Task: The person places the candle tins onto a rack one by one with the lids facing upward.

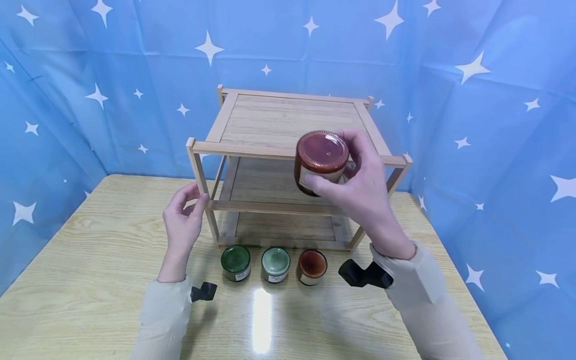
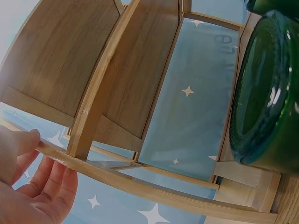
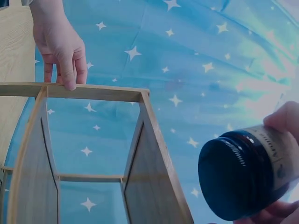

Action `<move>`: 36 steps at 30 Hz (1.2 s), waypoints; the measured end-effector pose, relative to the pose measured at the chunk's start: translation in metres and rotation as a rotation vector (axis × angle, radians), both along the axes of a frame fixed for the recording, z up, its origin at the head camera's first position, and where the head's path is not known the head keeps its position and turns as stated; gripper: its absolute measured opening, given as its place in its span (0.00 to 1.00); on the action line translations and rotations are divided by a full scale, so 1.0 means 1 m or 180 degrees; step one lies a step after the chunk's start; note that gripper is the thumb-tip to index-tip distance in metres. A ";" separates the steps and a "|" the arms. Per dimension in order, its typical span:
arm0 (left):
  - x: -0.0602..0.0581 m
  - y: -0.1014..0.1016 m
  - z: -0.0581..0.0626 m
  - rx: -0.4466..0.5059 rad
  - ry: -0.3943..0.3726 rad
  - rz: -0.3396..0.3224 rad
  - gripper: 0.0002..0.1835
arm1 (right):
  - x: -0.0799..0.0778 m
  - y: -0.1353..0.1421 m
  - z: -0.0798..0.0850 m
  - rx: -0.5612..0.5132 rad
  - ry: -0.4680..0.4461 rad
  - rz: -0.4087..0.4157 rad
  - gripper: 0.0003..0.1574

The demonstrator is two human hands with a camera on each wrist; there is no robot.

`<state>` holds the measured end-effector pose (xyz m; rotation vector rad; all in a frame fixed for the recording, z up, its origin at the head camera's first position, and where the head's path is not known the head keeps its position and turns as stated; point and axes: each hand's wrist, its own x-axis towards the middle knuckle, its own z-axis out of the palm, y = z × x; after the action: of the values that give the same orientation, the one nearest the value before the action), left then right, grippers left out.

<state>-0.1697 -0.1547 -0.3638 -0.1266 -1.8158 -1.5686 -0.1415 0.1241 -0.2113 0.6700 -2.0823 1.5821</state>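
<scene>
My right hand [image 1: 366, 185] holds a reddish-brown glass jar [image 1: 321, 155] by its sides, thumb across the pale label. The jar overlaps the front of a three-tier wooden shelf [image 1: 288, 207] in the head view, its round ribbed end facing up toward the camera. In the right wrist view the same jar [image 3: 233, 177] looks dark, its other end turned left. My left hand [image 1: 183, 220] pinches the shelf's left front post at middle-tier height. The left wrist view shows the thumb on one side of the post [image 2: 154, 189] and the fingers on the other.
Three jars stand in a row on the wooden table before the shelf: dark green [image 1: 236, 262], pale green [image 1: 275, 264] and reddish-brown [image 1: 312, 266]. Behind the shelf and along both sides hangs a blue curtain [image 1: 148, 65] with white stars.
</scene>
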 end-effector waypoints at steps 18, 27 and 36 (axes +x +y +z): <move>-0.002 -0.001 -0.002 0.0083 0.0015 -0.0073 0.13 | -0.032 -0.039 0.029 0.0109 0.0470 0.0281 0.33; -0.003 -0.003 -0.004 -0.0047 0.0051 -0.0043 0.13 | -0.049 -0.057 0.035 0.0054 0.0280 0.0406 0.36; -0.003 -0.003 -0.004 -0.0026 0.0073 -0.0058 0.13 | -0.058 -0.067 0.037 -0.0008 0.0231 0.0472 0.33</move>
<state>-0.1732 -0.1579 -0.3680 -0.1647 -1.8082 -1.5663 -0.1991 0.0568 -0.1743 0.8856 -2.0183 1.6133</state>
